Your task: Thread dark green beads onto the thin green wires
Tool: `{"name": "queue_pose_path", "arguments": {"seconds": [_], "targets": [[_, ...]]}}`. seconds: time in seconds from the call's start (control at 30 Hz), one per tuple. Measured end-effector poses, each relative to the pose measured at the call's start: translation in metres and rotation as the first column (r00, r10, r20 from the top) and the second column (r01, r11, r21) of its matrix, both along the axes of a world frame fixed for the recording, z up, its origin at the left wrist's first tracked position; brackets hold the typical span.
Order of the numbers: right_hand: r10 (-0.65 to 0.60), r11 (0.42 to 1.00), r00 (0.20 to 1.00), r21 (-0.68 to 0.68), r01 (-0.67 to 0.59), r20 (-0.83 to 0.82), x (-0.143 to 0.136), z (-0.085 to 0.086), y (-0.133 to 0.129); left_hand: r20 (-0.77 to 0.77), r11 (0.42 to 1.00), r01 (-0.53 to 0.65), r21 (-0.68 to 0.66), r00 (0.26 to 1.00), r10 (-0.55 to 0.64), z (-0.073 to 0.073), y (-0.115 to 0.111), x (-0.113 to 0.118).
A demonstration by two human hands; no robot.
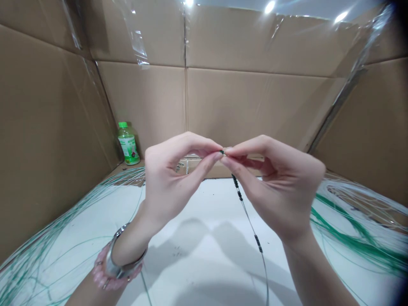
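Both hands are raised at the middle of the view, fingertips almost touching. My left hand (pixel 178 170) pinches a tiny dark green piece (pixel 221 151) between thumb and forefinger. Close beside it, my right hand (pixel 270 174) pinches a thin strand by that piece, its end mostly hidden by the fingertips. Below my right hand's thumb hangs a thin cord (pixel 248 216) with small black pieces (pixel 237 188) clustered on it. Further down the same cord sit more black pieces (pixel 258 243). The cord runs on to the bottom edge.
A green-capped bottle (pixel 129 146) stands at the back left by the cardboard wall (pixel 143 97). Green and clear strands (pixel 79 204) lie along the left of the white surface (pixel 204 208). Thicker green strands (pixel 353 233) and pale coils (pixel 360 195) lie at the right.
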State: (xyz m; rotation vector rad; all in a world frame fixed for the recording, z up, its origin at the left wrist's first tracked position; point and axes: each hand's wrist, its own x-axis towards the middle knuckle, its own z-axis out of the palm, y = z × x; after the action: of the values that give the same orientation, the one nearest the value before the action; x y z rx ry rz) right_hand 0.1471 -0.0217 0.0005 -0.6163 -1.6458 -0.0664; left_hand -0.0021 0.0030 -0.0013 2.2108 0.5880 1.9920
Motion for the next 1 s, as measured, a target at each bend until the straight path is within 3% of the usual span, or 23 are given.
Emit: {"name": "queue_pose_path", "arguments": {"seconds": [0.27,0.53,0.83,1.0], "targets": [[0.16,0.977,0.983,-0.126,-0.171,-0.09,0.001,0.0,0.009,-0.028,0.999,-0.05,0.018,0.998,0.051,-0.001,0.001,0.0],[0.126,0.973,0.991,-0.189,-0.132,-0.042,0.003,0.0,0.014,-0.097,0.972,-0.146,0.185,0.981,0.166,-0.002,0.006,0.0],[0.092,0.953,0.995,-0.285,-0.1,-0.042,0.002,0.002,0.017,-0.104,0.975,-0.155,0.156,0.98,0.173,-0.004,0.008,0.003],[0.163,0.929,0.983,-0.324,-0.181,-0.083,0.002,0.002,0.018,-0.102,0.979,-0.157,0.131,0.98,0.17,-0.004,0.01,0.003]]}}
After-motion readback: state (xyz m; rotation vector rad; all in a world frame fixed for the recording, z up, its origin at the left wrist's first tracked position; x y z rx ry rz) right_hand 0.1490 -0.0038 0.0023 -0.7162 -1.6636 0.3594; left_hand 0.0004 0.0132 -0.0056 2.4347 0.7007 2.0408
